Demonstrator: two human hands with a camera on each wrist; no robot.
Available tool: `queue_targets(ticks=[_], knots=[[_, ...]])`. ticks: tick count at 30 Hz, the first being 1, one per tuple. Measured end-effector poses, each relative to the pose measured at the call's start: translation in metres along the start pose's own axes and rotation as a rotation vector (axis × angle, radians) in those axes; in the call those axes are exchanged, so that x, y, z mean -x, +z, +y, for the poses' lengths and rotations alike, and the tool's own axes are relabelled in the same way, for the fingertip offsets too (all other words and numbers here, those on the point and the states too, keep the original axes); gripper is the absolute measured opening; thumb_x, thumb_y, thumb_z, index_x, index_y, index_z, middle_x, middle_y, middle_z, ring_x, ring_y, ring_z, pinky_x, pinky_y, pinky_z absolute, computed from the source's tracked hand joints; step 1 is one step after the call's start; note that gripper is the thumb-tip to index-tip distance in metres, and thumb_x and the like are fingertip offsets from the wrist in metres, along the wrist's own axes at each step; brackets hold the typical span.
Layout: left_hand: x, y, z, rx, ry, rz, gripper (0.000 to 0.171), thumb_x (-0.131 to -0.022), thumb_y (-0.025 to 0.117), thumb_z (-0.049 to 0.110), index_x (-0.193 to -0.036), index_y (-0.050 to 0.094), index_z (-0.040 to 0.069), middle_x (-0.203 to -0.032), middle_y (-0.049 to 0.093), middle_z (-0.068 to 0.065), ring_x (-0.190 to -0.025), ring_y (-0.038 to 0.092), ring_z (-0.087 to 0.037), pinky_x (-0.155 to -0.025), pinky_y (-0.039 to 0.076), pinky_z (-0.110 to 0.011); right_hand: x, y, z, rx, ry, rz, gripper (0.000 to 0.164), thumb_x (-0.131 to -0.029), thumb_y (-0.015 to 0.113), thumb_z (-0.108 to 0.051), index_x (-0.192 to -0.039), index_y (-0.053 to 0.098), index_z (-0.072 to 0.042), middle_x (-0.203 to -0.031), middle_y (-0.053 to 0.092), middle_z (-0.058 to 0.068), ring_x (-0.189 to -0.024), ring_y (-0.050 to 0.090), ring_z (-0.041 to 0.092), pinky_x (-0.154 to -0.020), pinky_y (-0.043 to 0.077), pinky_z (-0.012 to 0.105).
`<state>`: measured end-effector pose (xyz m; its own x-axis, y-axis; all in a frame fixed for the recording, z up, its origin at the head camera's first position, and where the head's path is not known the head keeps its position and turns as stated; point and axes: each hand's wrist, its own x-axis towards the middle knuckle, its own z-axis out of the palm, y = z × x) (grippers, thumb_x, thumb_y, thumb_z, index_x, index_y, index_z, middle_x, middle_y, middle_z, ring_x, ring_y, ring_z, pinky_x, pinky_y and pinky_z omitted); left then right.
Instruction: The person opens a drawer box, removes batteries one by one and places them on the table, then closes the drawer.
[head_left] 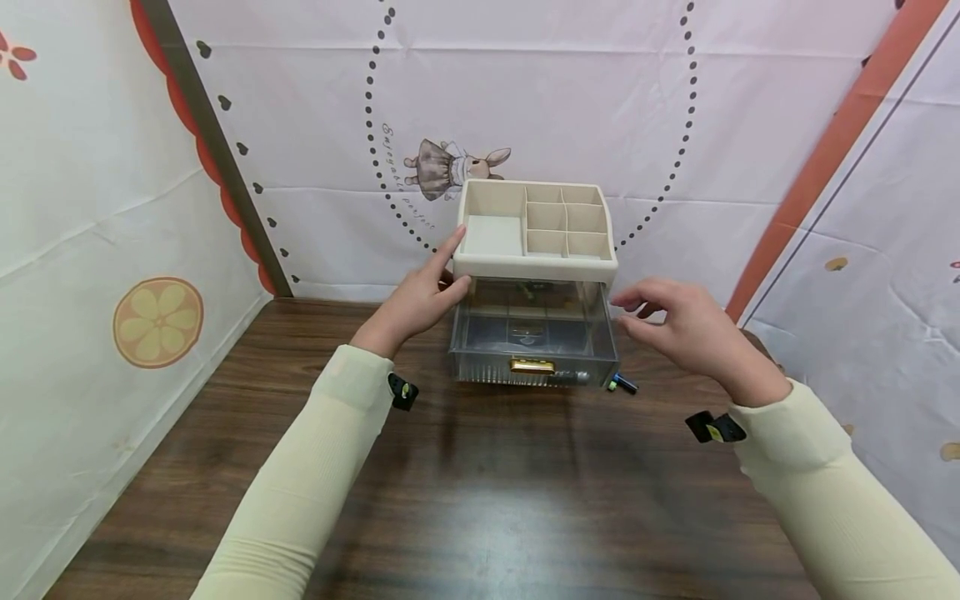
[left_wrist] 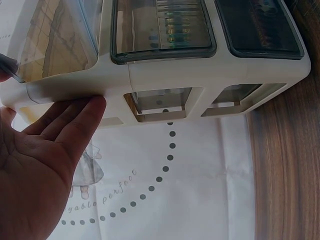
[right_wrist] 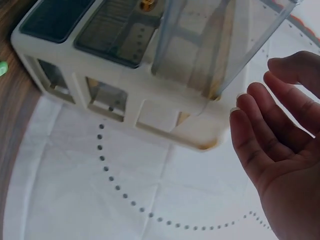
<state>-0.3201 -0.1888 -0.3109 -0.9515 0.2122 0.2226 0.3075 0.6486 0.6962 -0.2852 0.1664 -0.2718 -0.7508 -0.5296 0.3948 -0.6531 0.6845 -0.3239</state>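
Observation:
A cream desktop organizer stands at the back of the table. Its clear upper drawer, with a gold handle, is pulled out toward me. My left hand rests against the organizer's left side, with fairly straight fingers along the cream frame in the left wrist view. To the right of the drawer is my right hand, its fingers loosely bent. The right wrist view shows nothing held by the right hand. Two lower drawers, the middle one and the bottom one, are pushed in.
The organizer's top tray is divided into several compartments. A small dark blue and green item lies on the wooden table, right of the drawer. Printed cloth hangs close behind and at both sides.

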Motion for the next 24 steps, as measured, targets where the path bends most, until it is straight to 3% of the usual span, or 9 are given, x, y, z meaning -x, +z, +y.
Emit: queue_targets(ticks=[12,24], knots=[[0.001,0.0,-0.001,-0.001,0.014,0.01,0.07,-0.098,0.049,0.041,-0.15,0.003,0.053,-0.113,0.065,-0.013,-0.099,0.063,-0.022,-0.078,0.051,-0.043,-0.011,-0.005,-0.025,-0.006,-0.17,0.017,0.019,-0.087,0.07,-0.007,-0.104,0.072,-0.015,-0.099,0.071,-0.003,-0.082,0.065,0.008,-0.074,0.053,0.033],[-0.001,0.001,-0.001,0.001,0.008,0.008,0.069,-0.098,0.048,0.044,-0.146,0.001,0.06,-0.118,0.064,-0.012,-0.101,0.063,-0.021,-0.079,0.051,-0.042,-0.025,-0.003,-0.039,-0.066,-0.205,-0.139,0.021,-0.086,0.073,-0.01,-0.107,0.072,-0.015,-0.098,0.071,-0.005,-0.082,0.066,0.005,-0.074,0.055,0.032]])
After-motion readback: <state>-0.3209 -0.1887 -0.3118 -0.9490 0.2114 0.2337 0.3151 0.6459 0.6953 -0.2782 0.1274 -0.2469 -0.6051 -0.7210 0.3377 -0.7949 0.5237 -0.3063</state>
